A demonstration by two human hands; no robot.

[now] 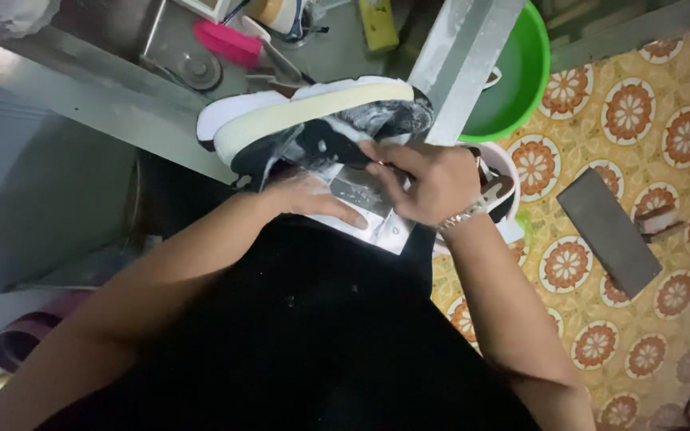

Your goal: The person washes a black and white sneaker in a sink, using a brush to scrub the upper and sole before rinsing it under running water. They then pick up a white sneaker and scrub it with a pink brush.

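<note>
Black-and-white sneaker [313, 120] between both hands' grip

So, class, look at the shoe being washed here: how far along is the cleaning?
Done: foam already covers the dark upper of the shoe. In hand: the left hand steadies it from below while the right hand works at the soapy upper; any brush is hidden. Left: the suds are not rinsed off yet, and the green basin sits beside it.

Both forearms inward, left hand [309, 198] flat, right hand [429, 179] curled, fingers down.
</note>
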